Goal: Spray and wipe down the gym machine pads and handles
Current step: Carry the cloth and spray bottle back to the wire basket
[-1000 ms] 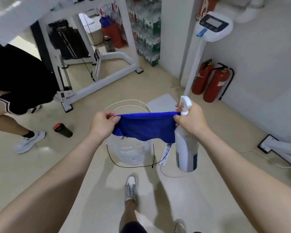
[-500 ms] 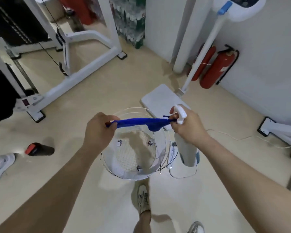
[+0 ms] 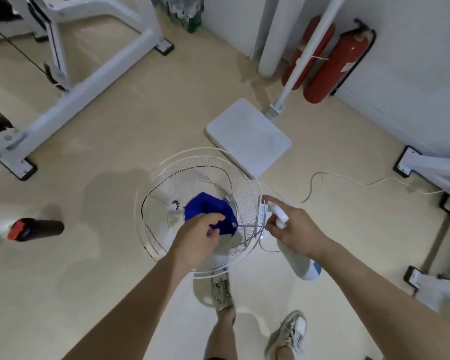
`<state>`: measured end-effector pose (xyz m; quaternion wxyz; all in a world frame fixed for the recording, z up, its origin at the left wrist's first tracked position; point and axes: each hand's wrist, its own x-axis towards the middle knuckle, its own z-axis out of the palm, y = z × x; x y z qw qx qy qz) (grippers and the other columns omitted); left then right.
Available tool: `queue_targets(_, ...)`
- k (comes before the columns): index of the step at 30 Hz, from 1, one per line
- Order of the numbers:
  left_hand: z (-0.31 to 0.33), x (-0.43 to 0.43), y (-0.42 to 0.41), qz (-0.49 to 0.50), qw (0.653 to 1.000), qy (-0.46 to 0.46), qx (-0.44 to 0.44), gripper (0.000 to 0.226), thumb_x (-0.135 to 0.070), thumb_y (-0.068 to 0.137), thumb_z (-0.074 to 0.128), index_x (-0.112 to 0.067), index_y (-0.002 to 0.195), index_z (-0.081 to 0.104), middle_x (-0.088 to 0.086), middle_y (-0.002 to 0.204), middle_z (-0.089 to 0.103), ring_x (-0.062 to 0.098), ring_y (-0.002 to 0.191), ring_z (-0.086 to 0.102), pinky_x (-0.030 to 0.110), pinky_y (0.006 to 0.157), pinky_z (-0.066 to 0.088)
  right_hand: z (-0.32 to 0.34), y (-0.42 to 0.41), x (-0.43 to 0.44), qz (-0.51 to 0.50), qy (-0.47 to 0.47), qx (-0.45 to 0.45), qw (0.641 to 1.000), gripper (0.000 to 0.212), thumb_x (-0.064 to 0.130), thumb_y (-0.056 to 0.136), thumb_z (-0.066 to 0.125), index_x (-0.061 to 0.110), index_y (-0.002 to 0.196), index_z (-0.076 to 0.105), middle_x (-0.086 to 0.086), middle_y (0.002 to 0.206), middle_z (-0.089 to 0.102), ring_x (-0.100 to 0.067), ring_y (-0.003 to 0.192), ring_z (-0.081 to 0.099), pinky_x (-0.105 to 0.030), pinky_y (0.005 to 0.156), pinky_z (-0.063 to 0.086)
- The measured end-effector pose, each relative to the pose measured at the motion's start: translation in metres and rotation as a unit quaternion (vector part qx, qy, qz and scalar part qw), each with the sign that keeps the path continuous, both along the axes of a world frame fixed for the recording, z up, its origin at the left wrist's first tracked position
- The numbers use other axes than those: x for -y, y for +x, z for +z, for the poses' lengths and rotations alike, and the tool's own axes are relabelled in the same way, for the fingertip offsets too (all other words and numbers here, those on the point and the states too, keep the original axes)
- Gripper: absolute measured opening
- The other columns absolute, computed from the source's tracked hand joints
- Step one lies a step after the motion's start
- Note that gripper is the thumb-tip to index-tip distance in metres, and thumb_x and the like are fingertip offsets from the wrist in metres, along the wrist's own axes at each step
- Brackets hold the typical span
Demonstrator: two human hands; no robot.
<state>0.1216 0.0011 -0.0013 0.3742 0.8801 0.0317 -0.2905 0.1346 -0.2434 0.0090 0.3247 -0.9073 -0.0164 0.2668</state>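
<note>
We note: left hand (image 3: 200, 237) pinches the bunched blue cloth (image 3: 208, 209) inside the wire basket (image 3: 151, 178); right hand (image 3: 294, 229) grips the spray bottle (image 3: 300, 263) just outside the basket's right rim, nozzle forward, body slanting toward us.

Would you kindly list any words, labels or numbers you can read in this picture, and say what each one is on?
No text here can be read.
Fire extinguisher: pale label on its side, too blurred to read.
Machine frame: dark sticker on its foot, too blurred to read.
Spray bottle: blue patch near its base, no letters legible.
Blue cloth: no print visible.
</note>
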Motion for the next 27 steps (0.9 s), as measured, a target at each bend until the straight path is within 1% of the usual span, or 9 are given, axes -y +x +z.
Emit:
queue_targets(4,0.03,0.049,0.014,-0.034,0.982,-0.155,0.105,0.059,-0.019,0.084,0.068,-0.035,0.136,0.046,-0.024,0.125,0.043,-0.001,0.113,0.049,0.016,0.09,0.045,-0.005,0.0,-0.001,0.047,-0.012,-0.009,0.999,0.074,0.009,0.084,0.057,0.025,0.151,0.029,0.001,0.071,0.059,-0.025,0.064,0.053,-0.033,0.067,0.05)
queue_targets(8,0.026,0.077,0.007,-0.104,0.969,-0.142,0.174,0.029,-0.031,0.086,0.065,-0.026,0.115,0.064,-0.011,0.117,0.059,0.011,0.102,0.053,0.024,0.084,0.046,-0.009,-0.001,0.002,0.033,0.001,-0.032,0.999,0.084,0.008,0.085,0.06,0.022,0.155,0.016,-0.008,0.099,0.072,-0.033,0.089,0.063,-0.043,0.082,0.052)
queue_targets(11,0.016,0.081,0.008,-0.11,0.964,-0.124,0.207,0.016,-0.032,0.087,0.064,-0.024,0.099,0.072,-0.008,0.102,0.066,0.019,0.09,0.056,0.033,0.079,0.047,-0.012,-0.003,0.0,0.023,0.017,0.029,0.999,0.057,0.014,0.08,0.058,0.031,0.135,0.051,-0.003,0.102,0.071,-0.028,0.095,0.062,-0.041,0.082,0.051)
queue_targets(13,0.01,0.085,0.013,-0.131,0.955,-0.101,0.245,0.013,-0.03,0.086,0.065,-0.026,0.095,0.073,-0.009,0.096,0.069,0.021,0.083,0.059,0.034,0.074,0.049,-0.018,-0.001,0.004,0.023,-0.016,0.062,0.998,0.038,0.021,0.075,0.055,0.034,0.109,0.061,0.002,0.094,0.064,-0.022,0.09,0.055,-0.039,0.076,0.046)
queue_targets(15,0.005,0.089,0.018,-0.145,0.948,-0.077,0.273,0.016,-0.034,0.086,0.06,-0.029,0.092,0.074,-0.009,0.089,0.07,0.021,0.076,0.061,0.03,0.073,0.047,-0.022,-0.001,0.006,0.008,-0.052,0.07,0.996,0.032,0.022,0.073,0.065,0.028,0.105,0.068,0.002,0.098,0.06,-0.02,0.096,0.051,-0.036,0.076,0.042)
queue_targets(19,-0.014,0.1,0.028,-0.169,0.946,-0.047,0.271,0.025,-0.036,0.088,0.052,-0.029,0.095,0.075,-0.006,0.083,0.07,0.022,0.074,0.062,0.032,0.066,0.05,-0.032,-0.001,0.016,-0.057,-0.003,0.072,0.996,0.027,0.012,0.073,0.078,0.015,0.1,0.075,0.001,0.099,0.055,-0.016,0.087,0.053,-0.035,0.076,0.049)
queue_targets(22,-0.03,0.114,0.03,-0.161,0.95,-0.023,0.265,0.011,-0.025,0.082,0.07,-0.024,0.091,0.075,-0.003,0.077,0.069,0.025,0.071,0.062,0.028,0.058,0.044,-0.038,0.0,0.022,-0.067,-0.007,0.076,0.995,0.028,0.002,0.072,0.078,0.012,0.098,0.076,0.001,0.091,0.055,-0.009,0.069,0.05,-0.028,0.067,0.044)
queue_targets(25,-0.048,0.13,0.031,-0.13,0.963,-0.01,0.235,0.006,-0.018,0.078,0.076,-0.017,0.082,0.072,0.002,0.072,0.067,0.027,0.07,0.062,0.026,0.057,0.037,-0.055,0.0,0.026,-0.096,-0.04,0.072,0.992,0.023,-0.003,0.071,0.072,0.009,0.091,0.075,-0.007,0.088,0.063,-0.021,0.075,0.06,-0.032,0.068,0.048)
queue_targets(27,-0.057,0.136,0.031,-0.096,0.978,-0.02,0.184,0.004,-0.014,0.085,0.069,-0.015,0.089,0.07,0.005,0.078,0.068,0.028,0.076,0.061,0.03,0.062,0.041,-0.067,0.002,0.024,-0.123,-0.054,0.072,0.988,0.016,-0.004,0.074,0.067,0.006,0.086,0.071,-0.01,0.085,0.066,-0.027,0.078,0.062,-0.036,0.068,0.051)
